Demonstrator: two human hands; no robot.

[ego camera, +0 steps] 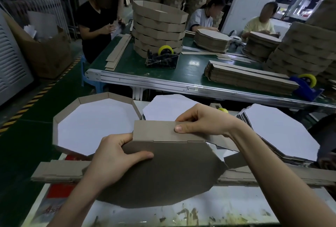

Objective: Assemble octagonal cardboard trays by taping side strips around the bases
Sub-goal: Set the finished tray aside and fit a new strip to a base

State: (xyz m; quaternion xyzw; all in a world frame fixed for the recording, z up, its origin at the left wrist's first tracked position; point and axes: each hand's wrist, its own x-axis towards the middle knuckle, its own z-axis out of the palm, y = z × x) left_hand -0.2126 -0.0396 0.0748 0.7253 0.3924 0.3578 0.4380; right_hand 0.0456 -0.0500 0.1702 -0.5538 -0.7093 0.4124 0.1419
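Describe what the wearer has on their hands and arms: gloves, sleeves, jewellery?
Nothing worn shows. The left hand and right hand have no gloves, and no rings show. The left forearm and right forearm are uncovered to the frame edge: no sleeve, watch or wristband in view. The nails that show are short and unpainted.

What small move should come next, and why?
Probably bend the brown cardboard side strip round the next corner of the dark octagonal cardboard base: it stands along the far edge only, pinched by the right hand; the left hand grips the base.
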